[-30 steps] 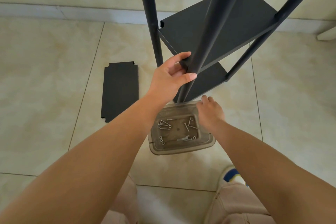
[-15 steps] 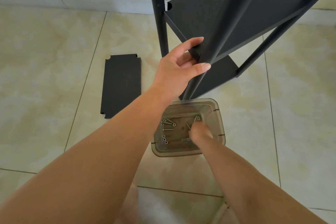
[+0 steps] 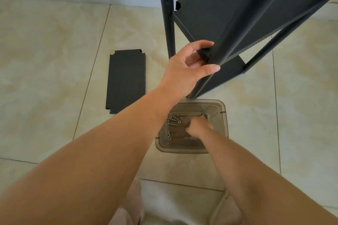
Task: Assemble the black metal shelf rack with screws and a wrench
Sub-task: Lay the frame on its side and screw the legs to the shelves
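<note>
One view only is given, the head camera, looking down on a pale tiled floor (image 3: 45, 45). The partly built black metal shelf rack (image 3: 243, 11) is seen standing at the upper right, with two flat shelves already carried between its round posts. The left hand (image 3: 188, 65) is curled round the near corner of the upper shelf where it meets the nearest post, thumb below and fingers above, so that the frame is steadied. Below it, touching the foot of that post, a smoky translucent plastic tray (image 3: 222, 113) rests on the floor, and loose silver screws (image 3: 172, 120) lie scattered over its left half. The right hand (image 3: 198, 128) is lowered into the tray with its fingers bunched toward the bottom. It is blurred, and whether a screw is already pinched cannot be told. No wrench can be made out with certainty; a pale bar near the tray's lower edge may be one. A spare flat black shelf panel (image 3: 126, 80) with notched corners lies on the floor, well apart to the left.

The step in hand is judged to be the fetching of a screw. It would be done best if a single screw were pinched by its shank, the rack being kept upright by the left hand throughout, and the tray not nudged against the post.
</note>
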